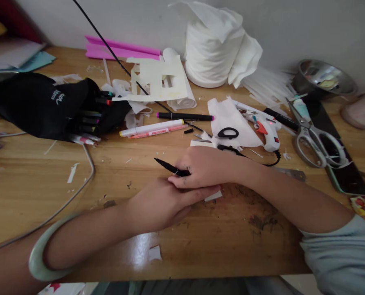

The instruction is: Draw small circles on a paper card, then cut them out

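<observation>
My right hand (205,166) is closed around a black marker (170,167), whose dark tip points out to the left. Under and in front of it lies my left hand (162,203), with its index finger stretched to the right; its thumb is hidden. A small white paper piece (213,196) shows just below that fingertip. Beyond my right hand are black-handled scissors (228,133) on crumpled white paper (224,112). A small black cap (188,131) sits near a black marker with purple ends (185,116) and a white-and-yellow marker (152,127).
On the left lies a black pouch of markers (38,106), with a grey cable (90,164) nearby. Cut cream paper (153,82) and a white tissue roll (213,49) stand behind. To the right are a glue gun (271,137), large scissors (311,143), a phone (348,176) and a metal bowl (305,78).
</observation>
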Available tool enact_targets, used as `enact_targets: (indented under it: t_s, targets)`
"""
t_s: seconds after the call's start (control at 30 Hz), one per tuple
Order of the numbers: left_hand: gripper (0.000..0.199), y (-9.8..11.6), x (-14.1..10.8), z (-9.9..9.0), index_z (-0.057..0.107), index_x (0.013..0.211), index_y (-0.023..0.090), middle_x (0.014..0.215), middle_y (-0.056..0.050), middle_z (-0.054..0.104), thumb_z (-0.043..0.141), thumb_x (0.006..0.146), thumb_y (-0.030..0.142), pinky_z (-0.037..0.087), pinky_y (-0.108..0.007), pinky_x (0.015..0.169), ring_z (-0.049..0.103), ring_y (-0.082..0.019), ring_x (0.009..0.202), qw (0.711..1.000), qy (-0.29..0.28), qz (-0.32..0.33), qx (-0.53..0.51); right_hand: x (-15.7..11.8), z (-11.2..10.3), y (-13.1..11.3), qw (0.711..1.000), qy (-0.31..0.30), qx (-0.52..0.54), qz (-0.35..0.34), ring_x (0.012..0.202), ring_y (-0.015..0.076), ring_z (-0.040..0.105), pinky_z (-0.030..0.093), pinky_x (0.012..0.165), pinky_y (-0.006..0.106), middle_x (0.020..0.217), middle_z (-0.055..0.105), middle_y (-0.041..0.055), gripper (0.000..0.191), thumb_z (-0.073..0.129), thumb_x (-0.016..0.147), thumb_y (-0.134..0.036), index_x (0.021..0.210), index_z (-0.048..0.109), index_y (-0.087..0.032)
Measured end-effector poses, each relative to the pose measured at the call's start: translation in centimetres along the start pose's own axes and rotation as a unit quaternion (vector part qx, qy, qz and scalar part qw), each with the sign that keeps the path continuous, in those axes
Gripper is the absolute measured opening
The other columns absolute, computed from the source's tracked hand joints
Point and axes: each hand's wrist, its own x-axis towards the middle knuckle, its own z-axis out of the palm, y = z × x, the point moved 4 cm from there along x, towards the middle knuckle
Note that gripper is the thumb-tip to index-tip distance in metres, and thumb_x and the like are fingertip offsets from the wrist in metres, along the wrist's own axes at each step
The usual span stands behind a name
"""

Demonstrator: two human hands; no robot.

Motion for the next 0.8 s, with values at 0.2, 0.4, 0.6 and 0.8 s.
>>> enact_targets:
  t_s: [0.2, 0.4, 0.6, 0.8]
  targets:
    - [0.05, 0.11, -0.02, -0.07, 0.029, 0.137, 0.025, 0.123, -0.008, 0.056, 0.036, 0.089, 0.016, 0.05, -0.039, 0.083, 0.06, -0.023, 0.101, 1.0, 0.005, 0.002, 0.009, 0.1, 0.42, 0.15, 1.0, 0.009, 0.006, 0.004, 0.038, 0.0098, 0.037, 0.026, 0.039, 0.027, 0.045, 0.053, -0.0028, 0.029, 0.053, 0.079, -0.028, 0.051, 0.051, -0.02]
    - [0.048, 0.19, -0.18, 0.04, 0.031, 0.136, 0.026, 0.112, -0.008, 0.063, 0.035, 0.089, 0.018, 0.054, -0.039, 0.073, 0.064, -0.022, 0.088, 1.0, 0.007, 0.005, 0.01, -0.11, 0.66, 0.35, 1.0, 0.002, -0.021, 0.014, 0.039, 0.0091, 0.036, 0.026, 0.039, 0.024, 0.044, 0.049, -0.0036, 0.031, 0.052, 0.08, -0.03, 0.051, 0.053, -0.019]
    - [0.048, 0.17, -0.24, 0.01, 0.031, 0.136, 0.027, 0.116, -0.006, 0.061, 0.033, 0.09, 0.016, 0.052, -0.035, 0.078, 0.063, -0.021, 0.09, 1.0, 0.005, -0.009, 0.008, -0.06, 0.88, 0.59, 0.999, 0.031, -0.025, -0.001, 0.036, 0.0089, 0.033, 0.023, 0.037, 0.025, 0.041, 0.049, -0.0033, 0.032, 0.056, 0.078, -0.031, 0.048, 0.052, -0.02]
    - [0.048, 0.15, -0.1, -0.04, 0.032, 0.136, 0.025, 0.119, -0.008, 0.059, 0.034, 0.089, 0.015, 0.052, -0.038, 0.079, 0.062, -0.023, 0.095, 1.0, -0.004, -0.002, 0.007, -0.08, 0.79, 0.33, 0.999, 0.015, -0.037, -0.018, 0.039, 0.0091, 0.036, 0.025, 0.039, 0.024, 0.045, 0.054, -0.0022, 0.029, 0.054, 0.08, -0.028, 0.052, 0.056, -0.019]
